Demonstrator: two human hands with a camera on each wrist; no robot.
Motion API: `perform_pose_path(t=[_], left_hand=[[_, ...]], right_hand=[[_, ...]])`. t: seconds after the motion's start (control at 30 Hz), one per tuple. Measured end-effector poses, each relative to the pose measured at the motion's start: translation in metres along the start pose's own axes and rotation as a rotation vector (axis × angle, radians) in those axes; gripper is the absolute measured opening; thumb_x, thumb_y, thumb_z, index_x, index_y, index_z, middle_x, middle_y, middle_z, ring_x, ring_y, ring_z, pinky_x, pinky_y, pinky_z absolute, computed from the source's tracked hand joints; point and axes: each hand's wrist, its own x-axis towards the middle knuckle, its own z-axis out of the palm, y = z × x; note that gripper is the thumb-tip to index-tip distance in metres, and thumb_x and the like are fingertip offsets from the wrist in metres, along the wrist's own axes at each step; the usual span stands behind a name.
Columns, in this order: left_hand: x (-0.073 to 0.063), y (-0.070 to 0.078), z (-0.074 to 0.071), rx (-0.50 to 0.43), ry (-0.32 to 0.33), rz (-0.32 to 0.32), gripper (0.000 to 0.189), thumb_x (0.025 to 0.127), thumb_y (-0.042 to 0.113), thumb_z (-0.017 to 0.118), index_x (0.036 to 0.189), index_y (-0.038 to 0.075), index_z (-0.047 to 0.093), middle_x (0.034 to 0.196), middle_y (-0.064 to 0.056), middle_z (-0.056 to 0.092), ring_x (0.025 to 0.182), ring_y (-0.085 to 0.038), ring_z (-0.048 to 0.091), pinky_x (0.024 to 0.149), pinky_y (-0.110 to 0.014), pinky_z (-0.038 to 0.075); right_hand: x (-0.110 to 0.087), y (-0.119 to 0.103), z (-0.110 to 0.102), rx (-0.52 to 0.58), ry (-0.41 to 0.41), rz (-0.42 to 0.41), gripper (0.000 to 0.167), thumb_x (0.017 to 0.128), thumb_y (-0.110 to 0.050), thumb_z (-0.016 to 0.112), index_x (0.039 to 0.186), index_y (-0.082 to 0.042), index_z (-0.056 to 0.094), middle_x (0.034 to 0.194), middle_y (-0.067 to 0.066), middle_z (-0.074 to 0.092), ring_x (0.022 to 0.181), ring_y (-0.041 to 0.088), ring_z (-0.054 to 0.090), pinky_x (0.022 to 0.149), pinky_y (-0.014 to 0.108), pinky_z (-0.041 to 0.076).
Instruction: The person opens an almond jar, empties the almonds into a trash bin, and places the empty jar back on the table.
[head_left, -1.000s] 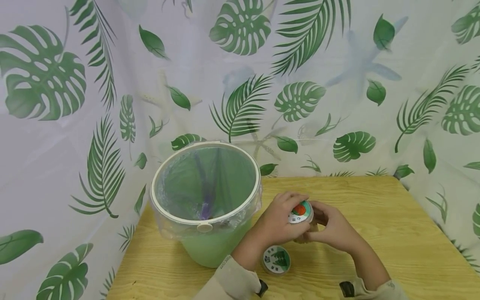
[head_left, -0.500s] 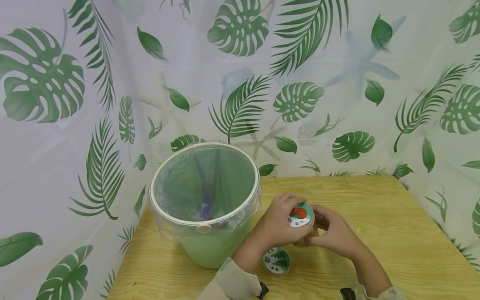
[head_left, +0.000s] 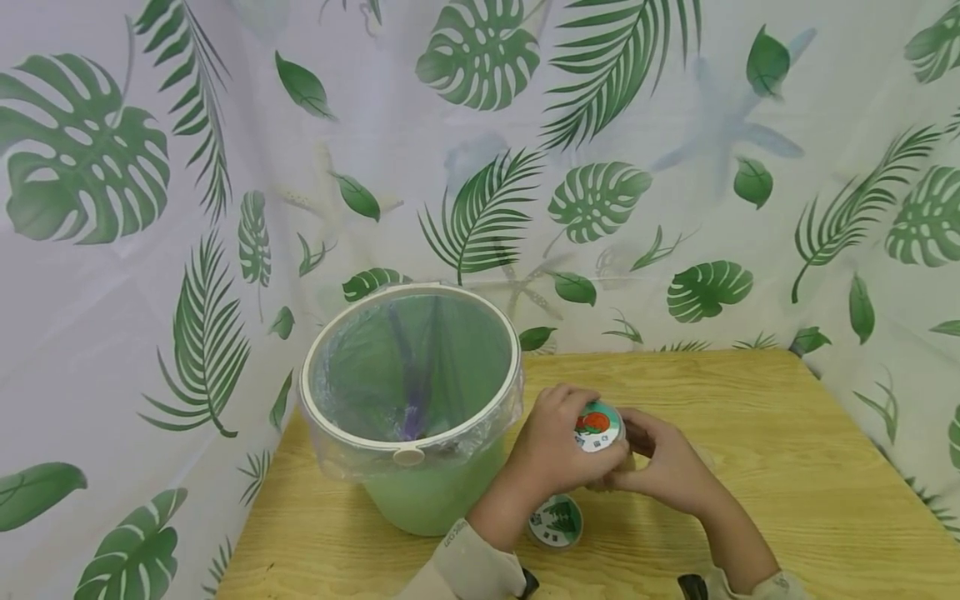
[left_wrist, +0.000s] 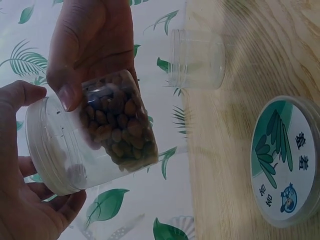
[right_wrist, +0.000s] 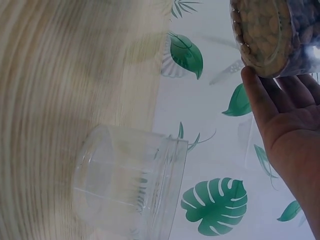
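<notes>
Over the table, the left hand [head_left: 551,442] grips the round lid [head_left: 597,427] of a jar from above; its label has red-orange fruit on it. Below, the right hand [head_left: 667,467] holds the jar's clear body [left_wrist: 120,120], its thumb pressed against the side in the left wrist view. Brown nuts or seeds fill the lower part of this jar, which is tilted in that view. The lid still sits on the jar's mouth. Beneath the left wrist, another round lid [head_left: 557,522] with green pods on its label lies on the table.
An unlidded clear jar [right_wrist: 125,180] stands on the wooden table [head_left: 787,467], close to the right hand. Left of the hands is a green bucket [head_left: 427,492] with a white rim and a clear bag lining. Leaf-printed sheets [head_left: 660,125] hang behind and beside the table.
The lid's label has turned slightly in the left hand's grip, and that hand has shifted a little. The right hand keeps hold of the jar in nearly the same place.
</notes>
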Motion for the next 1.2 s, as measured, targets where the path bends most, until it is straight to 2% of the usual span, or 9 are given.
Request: perform_pose_path(t=[0.17, 0.4, 0.5, 0.67, 0.87, 1.03, 1.2], left_hand=[[-0.0005, -0.0018, -0.001, 0.035, -0.003, 0.047, 0.06, 0.089, 0.052, 0.079, 0.138, 0.019, 0.067, 0.132, 0.002, 0.065, 0.114, -0.012, 0.057, 0.081, -0.015, 0.05], [-0.0003, -0.0048, -0.0045, 0.007, -0.088, 0.155, 0.065, 0.086, 0.037, 0.077, 0.148, 0.024, 0.061, 0.15, 0.001, 0.055, 0.133, -0.018, 0.054, 0.101, -0.031, 0.054], [-0.0005, -0.0051, -0.0055, 0.027, -0.117, 0.177, 0.064, 0.084, 0.032, 0.075, 0.146, 0.023, 0.061, 0.148, 0.001, 0.056, 0.131, -0.017, 0.054, 0.105, -0.034, 0.053], [-0.0013, -0.005, -0.0061, 0.058, -0.113, 0.182, 0.057, 0.086, 0.03, 0.07, 0.142, 0.021, 0.065, 0.137, 0.004, 0.061, 0.118, -0.013, 0.055, 0.1, -0.028, 0.051], [-0.0019, -0.0055, -0.0067, 0.057, -0.078, 0.186, 0.056, 0.087, 0.031, 0.071, 0.141, 0.019, 0.067, 0.132, 0.003, 0.064, 0.111, -0.011, 0.056, 0.094, -0.022, 0.05], [-0.0035, -0.0062, -0.007, 0.043, -0.075, 0.15, 0.057, 0.087, 0.034, 0.072, 0.142, 0.019, 0.066, 0.128, 0.004, 0.064, 0.11, -0.01, 0.056, 0.09, -0.019, 0.05], [-0.0048, -0.0063, -0.0062, 0.029, -0.044, 0.109, 0.055, 0.085, 0.034, 0.074, 0.138, 0.018, 0.068, 0.125, 0.004, 0.065, 0.105, -0.008, 0.056, 0.079, -0.011, 0.047]], right_hand=[[0.001, -0.0012, 0.0001, -0.019, -0.006, -0.005, 0.069, 0.086, -0.022, 0.091, 0.147, -0.016, 0.06, 0.138, 0.005, 0.07, 0.123, 0.004, 0.066, 0.101, 0.025, 0.055], [0.0022, -0.0026, -0.0009, -0.011, -0.017, -0.047, 0.073, 0.087, -0.018, 0.089, 0.151, -0.011, 0.056, 0.14, 0.007, 0.069, 0.122, -0.002, 0.064, 0.102, 0.022, 0.055], [0.0029, -0.003, -0.0002, -0.011, -0.023, -0.056, 0.077, 0.087, -0.018, 0.09, 0.154, -0.009, 0.054, 0.143, 0.011, 0.067, 0.124, -0.002, 0.064, 0.102, 0.022, 0.055], [0.0041, -0.0027, 0.0003, -0.031, -0.024, -0.04, 0.081, 0.086, -0.021, 0.091, 0.156, -0.008, 0.052, 0.144, 0.009, 0.067, 0.124, 0.0, 0.064, 0.101, 0.022, 0.055], [0.0047, -0.0012, 0.0004, -0.014, -0.032, -0.042, 0.075, 0.085, -0.019, 0.091, 0.151, -0.012, 0.057, 0.139, 0.006, 0.07, 0.121, 0.002, 0.066, 0.101, 0.024, 0.056], [0.0052, -0.0006, 0.0023, -0.018, -0.029, -0.055, 0.071, 0.084, -0.019, 0.092, 0.147, -0.014, 0.06, 0.136, 0.004, 0.071, 0.12, 0.003, 0.067, 0.101, 0.024, 0.056], [0.0051, -0.0013, 0.0052, -0.039, -0.02, -0.048, 0.07, 0.083, -0.02, 0.092, 0.146, -0.014, 0.061, 0.134, 0.003, 0.072, 0.118, 0.003, 0.067, 0.1, 0.024, 0.056]])
